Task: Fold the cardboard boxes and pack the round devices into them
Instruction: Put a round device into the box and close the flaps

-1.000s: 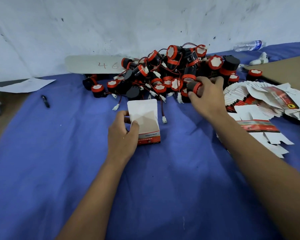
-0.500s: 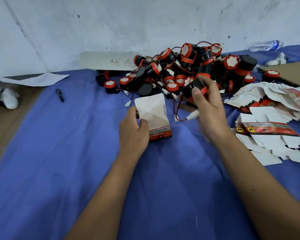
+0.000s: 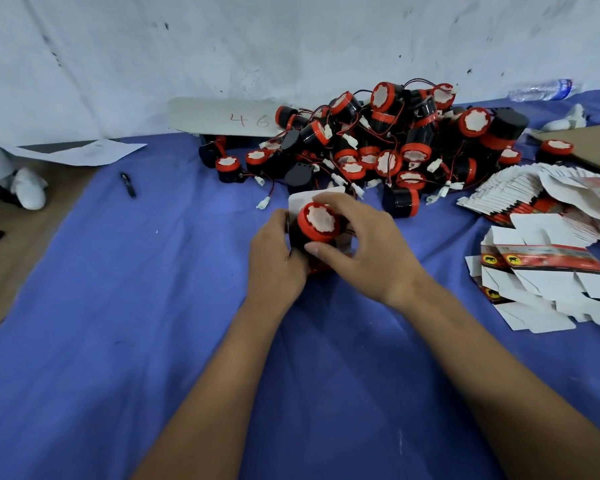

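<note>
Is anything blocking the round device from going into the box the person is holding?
Nothing visible does. The right hand holds the round device at the mouth of the box, which the left hand grips; the open flap stands behind it.

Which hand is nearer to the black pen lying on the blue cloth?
Left. The left hand holds the box at centre, on the side towards the black pen; the right hand, gripping the round device, lies farther right.
</note>
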A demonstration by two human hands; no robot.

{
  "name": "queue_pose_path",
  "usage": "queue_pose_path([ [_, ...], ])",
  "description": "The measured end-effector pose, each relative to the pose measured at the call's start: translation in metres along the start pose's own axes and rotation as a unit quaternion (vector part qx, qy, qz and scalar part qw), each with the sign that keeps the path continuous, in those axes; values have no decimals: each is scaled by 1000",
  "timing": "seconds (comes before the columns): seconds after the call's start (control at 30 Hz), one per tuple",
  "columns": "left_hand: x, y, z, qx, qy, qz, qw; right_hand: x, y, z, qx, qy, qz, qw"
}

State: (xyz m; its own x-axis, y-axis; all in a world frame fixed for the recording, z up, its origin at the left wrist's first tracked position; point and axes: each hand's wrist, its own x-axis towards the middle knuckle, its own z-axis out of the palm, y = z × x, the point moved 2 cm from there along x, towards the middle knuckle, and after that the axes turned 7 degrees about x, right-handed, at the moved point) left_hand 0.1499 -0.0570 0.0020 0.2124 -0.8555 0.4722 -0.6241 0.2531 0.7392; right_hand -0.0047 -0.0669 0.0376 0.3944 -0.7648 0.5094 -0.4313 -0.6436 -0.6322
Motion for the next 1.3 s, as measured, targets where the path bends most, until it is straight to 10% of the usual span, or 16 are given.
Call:
queue_pose_path([
  [0.53,1,4,-2,-13,-21,-9,1000,2,17,1,-200,23,4,979],
  [0.8,4,1,2,-45,-19,-81,995,2,17,-27,-61,53,22,996],
  [1.03,6,0,4,-67,-2,-129,989,-2,26,-39,-98,-105,-16,990],
  [1.3,6,-1,3,-64,-17,-134,989,0,15,-26,-77,105,42,991],
])
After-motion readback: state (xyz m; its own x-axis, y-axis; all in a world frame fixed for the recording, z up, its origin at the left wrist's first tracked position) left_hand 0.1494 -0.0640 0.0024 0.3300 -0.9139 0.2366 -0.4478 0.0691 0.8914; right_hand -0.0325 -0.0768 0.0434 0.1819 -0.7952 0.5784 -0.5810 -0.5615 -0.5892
